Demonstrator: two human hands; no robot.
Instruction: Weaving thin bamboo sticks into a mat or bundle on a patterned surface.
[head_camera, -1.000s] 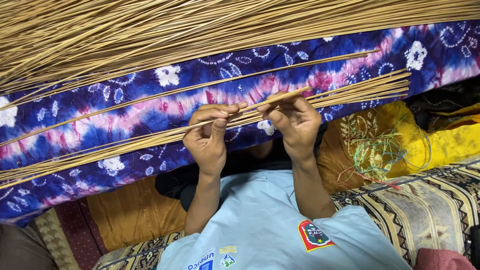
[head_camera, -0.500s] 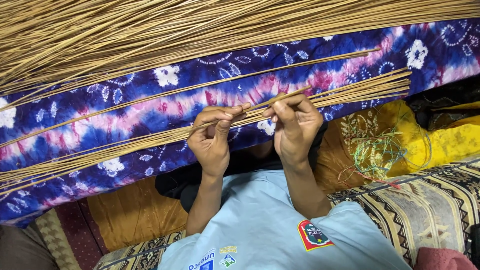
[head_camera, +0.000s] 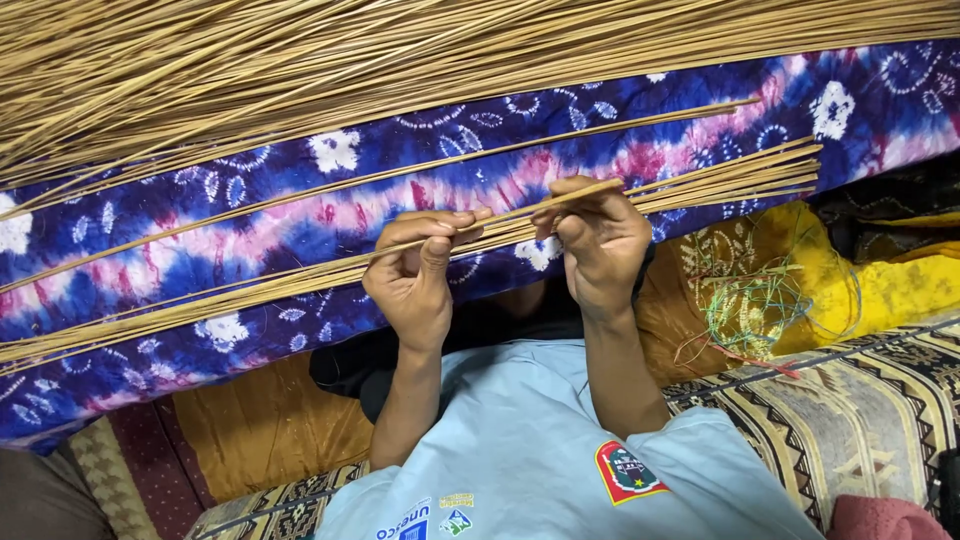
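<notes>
Held stick: a thin tan stick (head_camera: 520, 212) runs across the middle of the frame, slanting up to the right, pinched between both hands so its middle stretch sits where the fingers can work it.
Left hand: the left hand (head_camera: 412, 275), just left of centre, is closed with thumb and fingertips clamped on the stick, seemingly to steady that end.
Right hand: the right hand (head_camera: 598, 238), just right of centre, is likewise closed, fingertips pinching the same stick near its tip; the two hands are near each other but not touching.
Small bundle: a loose bundle of sticks (head_camera: 700, 185) lies directly behind the hands, parallel to the held one, stretching from the left edge to the right of centre, close enough to draw from.
Large heap: a dense heap of sticks (head_camera: 300, 70) fills the top of the frame.
Cloth: a blue, pink and white tie-dyed cloth (head_camera: 250, 230) lies under the sticks.
Threads: a tangle of coloured threads (head_camera: 755, 305) rests on yellow fabric (head_camera: 890, 290) at the right.
Mat: a patterned mat (head_camera: 850, 420) covers the lower right.
</notes>
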